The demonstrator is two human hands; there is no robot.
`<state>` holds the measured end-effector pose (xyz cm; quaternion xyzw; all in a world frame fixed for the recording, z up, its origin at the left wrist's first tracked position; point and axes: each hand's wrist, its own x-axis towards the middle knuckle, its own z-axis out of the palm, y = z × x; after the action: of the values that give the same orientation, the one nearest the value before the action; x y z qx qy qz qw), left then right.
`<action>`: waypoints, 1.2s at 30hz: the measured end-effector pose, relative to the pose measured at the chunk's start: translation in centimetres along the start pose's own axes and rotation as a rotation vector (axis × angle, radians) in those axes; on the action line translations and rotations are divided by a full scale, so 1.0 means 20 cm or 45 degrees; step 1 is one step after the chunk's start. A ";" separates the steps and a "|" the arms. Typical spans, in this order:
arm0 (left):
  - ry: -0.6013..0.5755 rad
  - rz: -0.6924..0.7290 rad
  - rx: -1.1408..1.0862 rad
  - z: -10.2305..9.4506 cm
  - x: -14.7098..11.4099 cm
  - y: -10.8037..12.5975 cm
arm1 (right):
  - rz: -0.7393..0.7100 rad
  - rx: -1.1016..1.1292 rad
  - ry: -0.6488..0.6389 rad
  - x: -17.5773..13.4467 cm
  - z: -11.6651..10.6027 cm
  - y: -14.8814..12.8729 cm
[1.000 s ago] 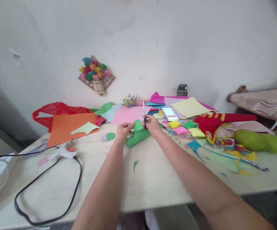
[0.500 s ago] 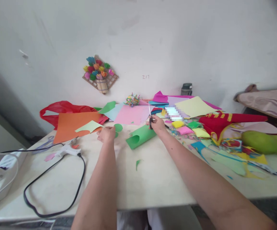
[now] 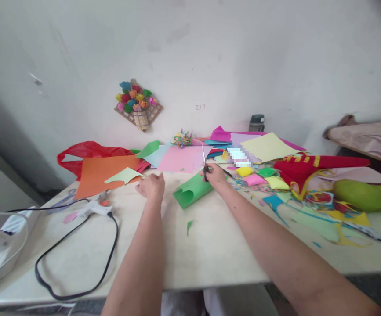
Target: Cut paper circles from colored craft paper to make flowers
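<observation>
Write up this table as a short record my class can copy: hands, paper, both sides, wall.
Left hand: at the tip of a pale green cut paper piece; contact and grip unclear
Right hand: holding black-handled scissors, pointing toward the wall
Middle: curled green paper sheet with a curved cut in its edge
Nearer the person: small green paper scrap
Table, left side: white plastic glue gun, flat orange paper sheet
Table, right side: red cloth with yellow trim
Wall: multicoloured flower decoration

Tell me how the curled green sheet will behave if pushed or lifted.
The green sheet is probably light and bendy: its edge looks thin and it curls over. Pushed, it may rock on its rounded side. The cutout at its end might tear easily.
</observation>
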<state>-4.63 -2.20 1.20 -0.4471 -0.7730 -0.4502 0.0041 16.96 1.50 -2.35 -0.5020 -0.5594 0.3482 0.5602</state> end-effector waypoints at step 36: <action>-0.856 -0.066 -1.474 0.10 -0.26 0.27 | -0.191 -0.817 0.187 -0.20 0.06 -0.26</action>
<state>3.13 -3.26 1.62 -0.4743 -0.3763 -0.6285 -0.4882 14.39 -3.38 1.43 -0.6340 -0.6338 0.0751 0.4366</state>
